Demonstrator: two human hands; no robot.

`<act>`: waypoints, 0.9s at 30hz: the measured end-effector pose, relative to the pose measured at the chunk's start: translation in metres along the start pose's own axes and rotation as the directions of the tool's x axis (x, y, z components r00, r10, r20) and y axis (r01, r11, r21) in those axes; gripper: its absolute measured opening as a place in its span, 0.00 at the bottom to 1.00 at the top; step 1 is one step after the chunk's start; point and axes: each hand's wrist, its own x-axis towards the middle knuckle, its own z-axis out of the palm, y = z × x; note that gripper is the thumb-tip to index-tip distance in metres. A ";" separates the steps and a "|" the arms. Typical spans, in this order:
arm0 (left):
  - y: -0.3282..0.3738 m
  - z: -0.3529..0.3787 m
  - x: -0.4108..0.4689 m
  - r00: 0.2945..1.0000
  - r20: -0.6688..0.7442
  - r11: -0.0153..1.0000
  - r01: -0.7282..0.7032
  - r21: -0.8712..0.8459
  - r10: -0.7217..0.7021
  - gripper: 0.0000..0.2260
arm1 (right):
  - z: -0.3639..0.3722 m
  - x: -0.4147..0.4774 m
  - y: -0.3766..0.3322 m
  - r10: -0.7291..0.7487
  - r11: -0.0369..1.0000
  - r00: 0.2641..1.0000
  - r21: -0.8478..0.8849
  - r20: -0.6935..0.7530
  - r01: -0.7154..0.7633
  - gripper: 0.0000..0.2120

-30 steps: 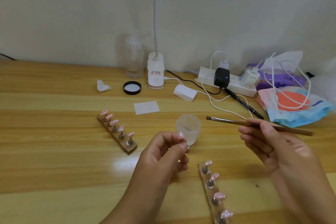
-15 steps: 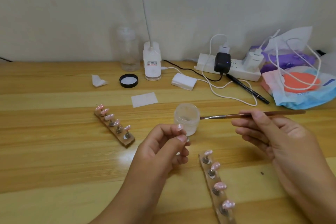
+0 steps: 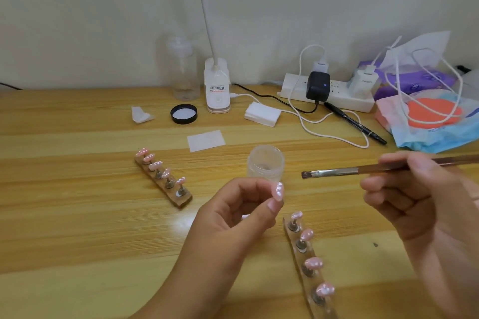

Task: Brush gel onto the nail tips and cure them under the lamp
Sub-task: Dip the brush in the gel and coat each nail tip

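My left hand (image 3: 238, 212) pinches a single pink nail tip (image 3: 279, 190) on its small stand, held up just below the open frosted gel jar (image 3: 265, 162). My right hand (image 3: 425, 204) grips a thin brush (image 3: 357, 170) that lies level, its bristle end pointing left and stopping right of the jar. One wooden holder (image 3: 163, 178) with several pink tips lies to the left. A second holder (image 3: 309, 261) with several tips sits near the front edge. The white clip lamp (image 3: 217, 85) stands at the back by the wall.
A clear bottle (image 3: 183, 70), black lid (image 3: 183, 113), white wipes (image 3: 206, 140), a pad stack (image 3: 263, 114), a power strip (image 3: 329, 90) with chargers and cables, a black pen (image 3: 355, 123) and plastic bags (image 3: 430, 116) fill the back of the wooden table (image 3: 77, 215).
The brush tip reached the jar's rim half a second ago and has now drawn back to the right. My left hand still holds the tip, now turned more toward me.
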 end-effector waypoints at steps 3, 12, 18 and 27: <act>-0.001 -0.001 0.001 1.000 0.005 1.000 0.006 -0.008 -0.006 0.10 | 0.003 -0.004 0.002 -0.015 1.000 1.000 -0.016 0.022 0.016 0.12; -0.003 0.001 0.000 1.000 0.015 0.999 0.008 -0.032 -0.008 0.07 | 0.003 -0.012 0.009 -0.103 0.993 0.989 -0.054 0.104 0.109 0.17; -0.002 0.001 -0.001 1.000 0.011 1.000 0.002 -0.028 -0.002 0.07 | 0.003 -0.009 0.010 -0.113 0.992 0.991 -0.050 0.068 0.117 0.15; -0.001 0.001 -0.001 1.000 -0.002 1.000 0.020 -0.011 -0.020 0.07 | 0.004 -0.010 0.011 -0.126 0.987 0.987 -0.090 0.101 0.135 0.23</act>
